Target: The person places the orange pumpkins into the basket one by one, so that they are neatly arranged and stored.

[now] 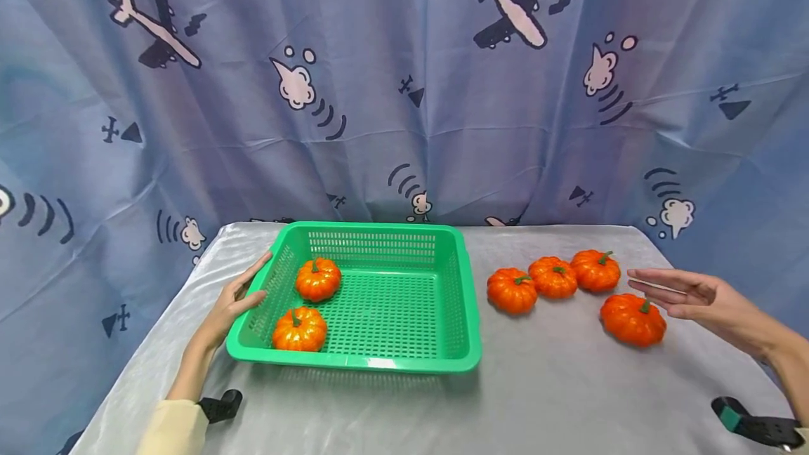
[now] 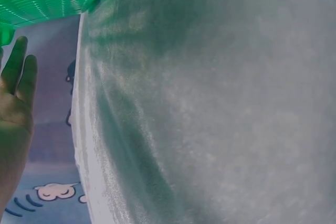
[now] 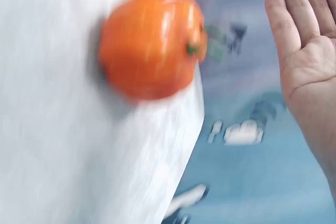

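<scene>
A green plastic basket (image 1: 417,364) sits left of the table's middle, with two small orange pumpkins, one farther back (image 1: 319,279) and one nearer (image 1: 300,329), in its left half. Along the basket's left side lies my left hand (image 1: 229,300), fingers extended, thumb at the rim; whether it touches is hard to tell. To the right, my right hand (image 1: 708,297) is held with fingers extended beside an orange pumpkin (image 1: 633,320), holding nothing. In the right wrist view its palm (image 3: 315,61) shows bare, apart from a blurred pumpkin (image 3: 152,48).
Three more pumpkins, a left one (image 1: 512,291), a middle one (image 1: 553,277) and a right one (image 1: 595,271), form a row right of the basket. A pale cloth covers the table (image 1: 543,385). Behind it hangs a blue curtain (image 1: 379,90) printed with planes.
</scene>
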